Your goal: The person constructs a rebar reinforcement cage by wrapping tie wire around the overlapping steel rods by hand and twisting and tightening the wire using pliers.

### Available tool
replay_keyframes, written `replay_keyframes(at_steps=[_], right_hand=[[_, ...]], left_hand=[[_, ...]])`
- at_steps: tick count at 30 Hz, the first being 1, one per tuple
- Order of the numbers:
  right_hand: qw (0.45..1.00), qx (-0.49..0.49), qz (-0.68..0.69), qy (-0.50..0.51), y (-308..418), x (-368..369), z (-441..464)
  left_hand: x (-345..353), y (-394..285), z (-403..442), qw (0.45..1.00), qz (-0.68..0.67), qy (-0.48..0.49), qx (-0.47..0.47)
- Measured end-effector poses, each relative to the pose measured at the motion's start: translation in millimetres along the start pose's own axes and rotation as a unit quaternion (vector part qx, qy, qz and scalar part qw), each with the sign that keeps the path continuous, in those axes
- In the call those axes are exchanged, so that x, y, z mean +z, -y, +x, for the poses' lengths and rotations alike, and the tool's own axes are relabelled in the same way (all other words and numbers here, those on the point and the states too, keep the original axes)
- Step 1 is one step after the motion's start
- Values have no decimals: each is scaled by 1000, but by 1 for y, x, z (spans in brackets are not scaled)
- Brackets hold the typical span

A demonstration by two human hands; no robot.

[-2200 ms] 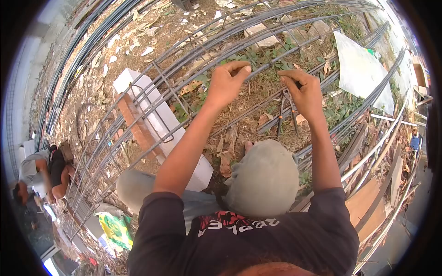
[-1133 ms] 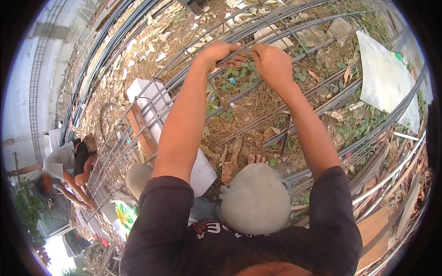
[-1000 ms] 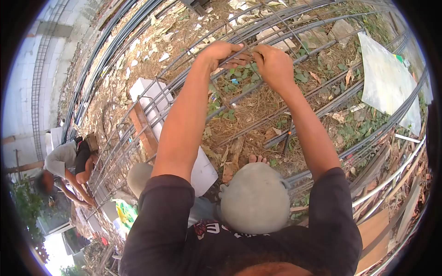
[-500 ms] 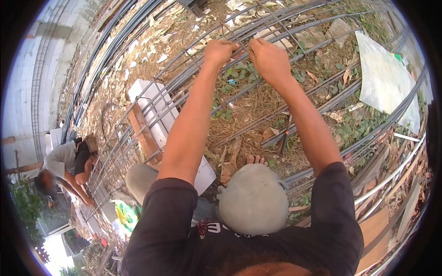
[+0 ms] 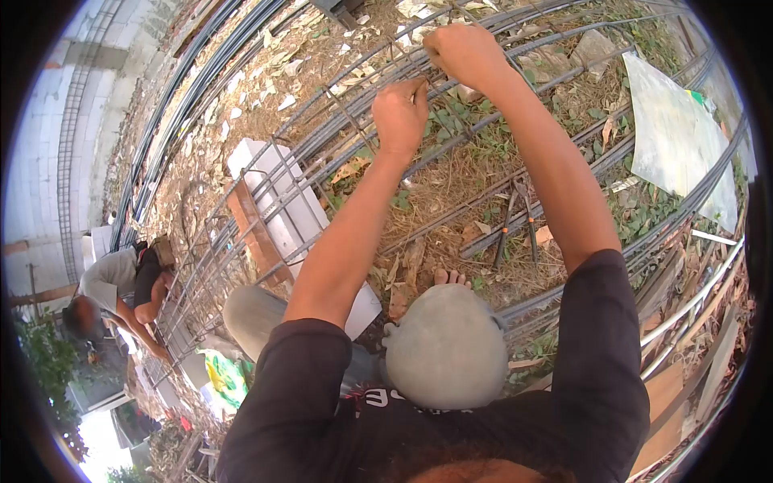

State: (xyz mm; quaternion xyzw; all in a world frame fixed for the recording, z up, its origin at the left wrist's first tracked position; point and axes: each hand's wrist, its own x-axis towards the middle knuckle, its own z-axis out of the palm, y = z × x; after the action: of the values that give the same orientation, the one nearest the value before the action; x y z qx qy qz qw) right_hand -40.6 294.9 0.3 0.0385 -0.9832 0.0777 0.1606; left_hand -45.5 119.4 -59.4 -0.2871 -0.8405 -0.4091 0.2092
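Steel bars tied into a long cage (image 5: 338, 113) run across the upper middle of the view. My left hand (image 5: 401, 113) is closed at the near side of the cage, thumb and fingers pinched together; what lies between them is too small to tell. Farther up and to the right, my right hand (image 5: 465, 52) is closed over the upper bars, and its fingertips and anything in them are hidden. Pliers with orange-marked handles (image 5: 505, 231) lie on the ground below my right forearm.
A white block (image 5: 282, 205) and a brown board (image 5: 256, 233) lie under the cage at left. Another person (image 5: 117, 282) crouches at far left. A pale sheet (image 5: 680, 137) lies at right, near loose bars and wood strips. A green and yellow bag (image 5: 225, 378) sits lower left.
My hands were close together on the bars; my right hand has moved up and away, while my left hand has come slightly down. The pliers show fully again below my right forearm.
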Motion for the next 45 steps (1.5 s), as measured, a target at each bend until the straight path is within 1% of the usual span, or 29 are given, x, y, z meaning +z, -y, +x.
replay_keyframes(at_steps=[2,3,5,6,9,11,12,15,17,18,21,22,24,27,31,33,35,36,38,41,45], right_hand=[[999,-47,-20,-5,-7,14,12],[997,-72,-32,-8,-7,17,15],[994,-85,-47,-43,-10,23,15],[993,-93,-52,-59,-9,25,14],[997,-7,-28,77,-10,34,8],[1000,-27,3,7,-15,42,-10],[999,-38,19,-28,-16,44,-16],[999,-38,22,-22,-19,45,-23],[1000,-24,12,12,-17,45,-21],[999,-19,6,30,-16,47,-19],[990,40,9,137,-13,51,-9],[998,19,32,54,-15,52,-12],[991,-27,79,-109,-17,50,-32],[989,68,63,-116,-11,21,-74],[995,51,32,-74,-10,29,-103],[997,44,-11,-66,-7,30,-99],[998,37,-26,-40,-5,27,-96],[999,30,-33,-28,-5,28,-95],[999,11,-50,-1,-10,26,-95],[998,11,-62,22,-8,20,-96],[995,-11,-100,14,-5,23,-94]], left_hand=[[-7,-3,-4,998,36,29,53],[-6,-2,-3,999,26,29,24],[-3,-2,-4,999,4,29,-37],[-3,-2,-5,998,-11,28,-54],[-1,-4,-3,994,-50,28,-98],[-3,-7,0,990,-64,34,-124],[-3,-5,0,992,-49,38,-114],[-2,-2,-3,995,-17,41,-86],[0,-1,-5,997,-11,23,-74],[-2,-4,-4,996,-2,34,-84],[-8,-12,0,990,15,63,-123],[-8,-14,3,988,15,73,-137],[-11,-13,6,984,14,89,-152],[-11,-8,8,984,2,85,-159],[-6,-8,2,985,5,75,-158],[-6,-9,2,985,5,68,-158],[-6,-8,2,986,-8,60,-155],[-7,-7,2,989,-6,50,-136],[-6,-8,1,988,-6,59,-140],[-6,-7,1,988,-8,65,-143],[-8,-6,0,987,-1,69,-146]])
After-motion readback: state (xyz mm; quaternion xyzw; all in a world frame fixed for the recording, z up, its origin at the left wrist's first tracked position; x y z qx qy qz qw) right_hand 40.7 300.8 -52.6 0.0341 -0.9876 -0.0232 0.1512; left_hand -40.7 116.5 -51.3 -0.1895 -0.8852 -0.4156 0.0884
